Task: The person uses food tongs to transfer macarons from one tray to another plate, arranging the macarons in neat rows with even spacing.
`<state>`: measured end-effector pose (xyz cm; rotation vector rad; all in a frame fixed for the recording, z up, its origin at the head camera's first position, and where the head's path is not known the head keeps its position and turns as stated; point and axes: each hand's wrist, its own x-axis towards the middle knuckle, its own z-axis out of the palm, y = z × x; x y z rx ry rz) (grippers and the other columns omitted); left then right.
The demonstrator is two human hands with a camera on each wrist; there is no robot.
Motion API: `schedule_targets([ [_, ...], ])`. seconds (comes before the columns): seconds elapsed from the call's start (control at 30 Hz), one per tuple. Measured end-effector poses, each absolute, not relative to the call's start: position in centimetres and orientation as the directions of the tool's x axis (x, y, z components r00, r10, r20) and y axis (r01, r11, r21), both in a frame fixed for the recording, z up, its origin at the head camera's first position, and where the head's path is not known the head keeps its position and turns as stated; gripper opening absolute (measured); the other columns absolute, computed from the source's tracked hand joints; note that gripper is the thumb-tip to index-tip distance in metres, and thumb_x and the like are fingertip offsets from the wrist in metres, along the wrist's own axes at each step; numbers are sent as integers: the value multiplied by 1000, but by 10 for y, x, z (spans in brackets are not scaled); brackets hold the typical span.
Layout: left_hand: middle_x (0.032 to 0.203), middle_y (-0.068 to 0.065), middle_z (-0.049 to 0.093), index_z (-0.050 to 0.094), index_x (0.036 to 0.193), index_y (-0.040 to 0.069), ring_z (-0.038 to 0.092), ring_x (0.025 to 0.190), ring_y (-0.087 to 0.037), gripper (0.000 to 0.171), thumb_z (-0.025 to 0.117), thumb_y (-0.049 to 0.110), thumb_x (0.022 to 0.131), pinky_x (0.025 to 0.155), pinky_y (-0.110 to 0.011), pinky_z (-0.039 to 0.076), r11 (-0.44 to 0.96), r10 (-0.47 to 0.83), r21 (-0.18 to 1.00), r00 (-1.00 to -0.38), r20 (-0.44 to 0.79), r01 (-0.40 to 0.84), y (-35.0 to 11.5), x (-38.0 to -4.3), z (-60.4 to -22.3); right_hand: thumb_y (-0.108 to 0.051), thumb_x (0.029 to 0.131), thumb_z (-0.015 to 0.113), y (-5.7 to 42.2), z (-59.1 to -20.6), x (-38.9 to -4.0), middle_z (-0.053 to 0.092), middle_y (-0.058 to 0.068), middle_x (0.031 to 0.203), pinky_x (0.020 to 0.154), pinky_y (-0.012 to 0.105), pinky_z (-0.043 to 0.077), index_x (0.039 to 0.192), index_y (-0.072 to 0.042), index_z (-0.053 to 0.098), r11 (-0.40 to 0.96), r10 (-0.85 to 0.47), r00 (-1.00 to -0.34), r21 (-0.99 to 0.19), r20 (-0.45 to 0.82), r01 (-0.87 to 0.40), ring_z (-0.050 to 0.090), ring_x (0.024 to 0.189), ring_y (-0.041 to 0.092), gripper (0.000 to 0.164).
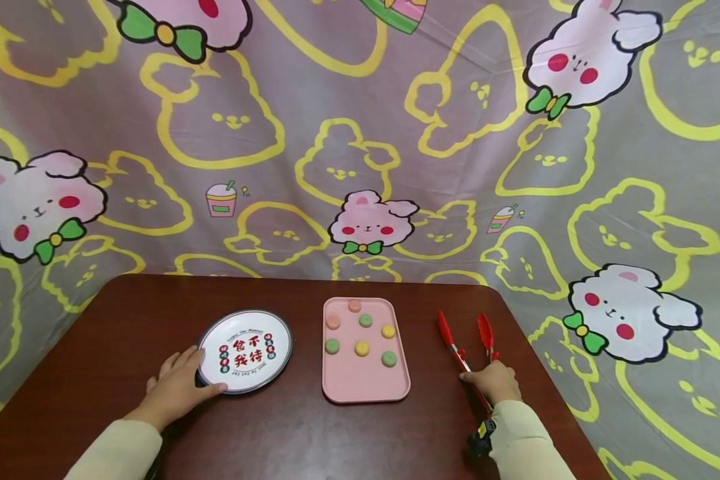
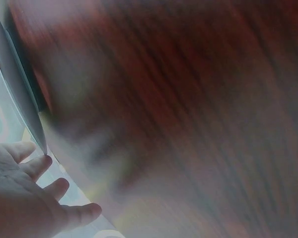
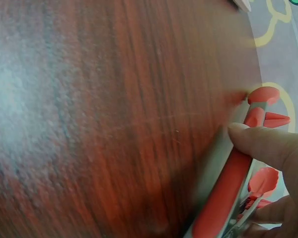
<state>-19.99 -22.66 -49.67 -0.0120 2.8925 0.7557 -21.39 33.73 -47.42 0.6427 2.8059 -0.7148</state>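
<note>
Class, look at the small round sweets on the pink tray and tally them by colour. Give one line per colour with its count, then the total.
Sweets on the pink tray:
Pink sweets: 2
Green sweets: 3
Yellow sweets: 2
Total: 7

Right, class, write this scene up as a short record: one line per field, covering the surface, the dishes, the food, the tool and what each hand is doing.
Surface: dark wooden table, cartoon rabbit cloth behind
Plate: round white plate with red characters, left of the tray
Tray: pink tray at the centre
Food: seven small round sweets on the tray, pink, green and yellow
Tool: red tongs, right of the tray
Left hand: left hand rests on the plate's near-left rim, fingers straight
Right hand: right hand grips the tongs
</note>
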Motion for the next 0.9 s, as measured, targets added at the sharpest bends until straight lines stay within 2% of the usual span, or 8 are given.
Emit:
schedule_targets([
  [0.17,144,-39,22,31,143,-12,12,130,-59,115,71,68,70,91,-81,12,876,33,480,-988,-154,-45,-227,-202,-498,-37,77,75,340,-473,-214,47,32,93,69,50,48,102,18,56,809,347,-894,-393,-282,438,53,81,39,64],
  [0.47,144,-39,23,31,142,-11,13,129,-59,115,70,69,70,91,-82,13,884,33,467,-988,-150,-42,-229,-204,-501,-35,76,72,339,-476,-215,46,31,93,64,47,46,97,14,54,802,391,-881,-372,-265,467,51,78,38,57],
  [0.73,143,-39,24,31,142,-12,14,129,-59,114,71,68,71,91,-82,14,886,34,461,-989,-145,-37,-227,-203,-499,-35,75,73,336,-474,-217,51,32,93,69,50,48,104,16,43,789,412,-869,-371,-274,490,54,79,39,65],
  [0.9,144,-39,23,31,142,-12,13,129,-59,114,71,68,71,91,-82,13,886,33,463,-988,-154,-43,-227,-203,-499,-34,76,72,337,-472,-218,49,32,94,70,50,48,105,17,43,787,398,-867,-373,-300,491,53,80,39,65],
])
